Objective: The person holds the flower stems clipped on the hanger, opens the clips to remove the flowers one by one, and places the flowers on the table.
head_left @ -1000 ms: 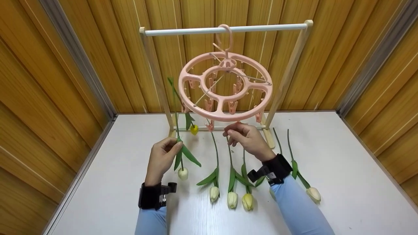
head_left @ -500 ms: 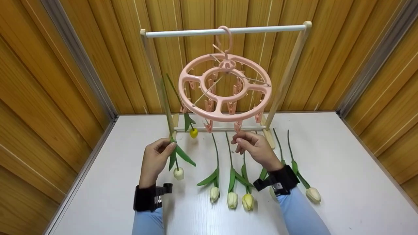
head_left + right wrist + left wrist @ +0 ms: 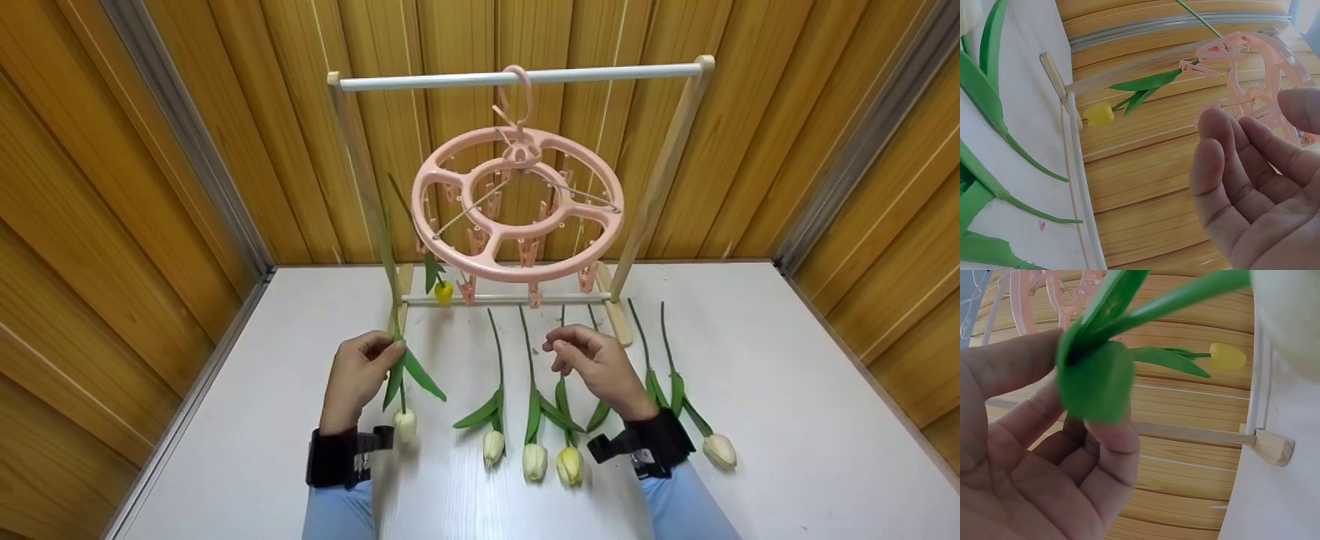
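My left hand [image 3: 356, 382] pinches a white artificial tulip [image 3: 405, 424] by its stem near the leaves. Its bloom hangs down and the bare stem points up past the rack's left post. Green leaves [image 3: 1098, 379] cover the fingertips in the left wrist view. My right hand [image 3: 604, 371], fingers loosely bent and holding nothing, is over the table, below and right of the pink clip hanger [image 3: 487, 266]. A yellow tulip [image 3: 1099, 114] hangs bloom-down from one of the hanger's clips [image 3: 1202, 68]. Other front clips, such as the pink clip [image 3: 534, 294], hang with nothing in them.
Several tulips lie in a row on the white table [image 3: 225, 450], among them a white tulip [image 3: 534, 461], a yellowish tulip [image 3: 570, 465] and a pale tulip [image 3: 720, 450] at the right. The hanger's hook rests over the bar [image 3: 600, 73] of a wooden rack. Wood-look walls enclose the table.
My right hand has dropped away from the hanger's front clip toward the right and down. The hanger has turned slightly, its front clips shifting left. My left hand has moved slightly left with the white tulip.
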A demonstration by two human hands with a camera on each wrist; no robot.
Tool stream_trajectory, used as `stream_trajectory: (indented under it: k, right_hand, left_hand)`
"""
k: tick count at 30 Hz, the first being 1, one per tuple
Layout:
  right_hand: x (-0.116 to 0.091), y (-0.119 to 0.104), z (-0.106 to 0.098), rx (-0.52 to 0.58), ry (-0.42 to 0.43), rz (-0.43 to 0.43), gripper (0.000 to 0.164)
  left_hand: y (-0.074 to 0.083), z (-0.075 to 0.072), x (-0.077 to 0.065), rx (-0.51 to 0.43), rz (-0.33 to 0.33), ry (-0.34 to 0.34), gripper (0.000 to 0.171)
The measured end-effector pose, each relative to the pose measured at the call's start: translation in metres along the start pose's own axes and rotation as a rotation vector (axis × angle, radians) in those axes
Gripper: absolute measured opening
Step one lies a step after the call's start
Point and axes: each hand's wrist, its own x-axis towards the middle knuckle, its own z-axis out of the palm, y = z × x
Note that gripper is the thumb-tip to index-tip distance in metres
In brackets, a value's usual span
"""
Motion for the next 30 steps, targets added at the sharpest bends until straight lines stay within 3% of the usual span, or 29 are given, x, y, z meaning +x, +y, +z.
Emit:
stream_trajectory:
  k: [11,30]
  right_hand:
    - [-0.008,0.007,0.005,-0.016,-0.003,0.070,0.024]
    - [-0.009,0.014,0.015,-0.071,-0.062,0.043,0.025]
  left_hand:
    - [-0.012,0.008,0.001,0.038,-0.040,-0.037,0.009]
    - [-0.028,0.030,0.007,0.079,-0.076,-0.151,0.009]
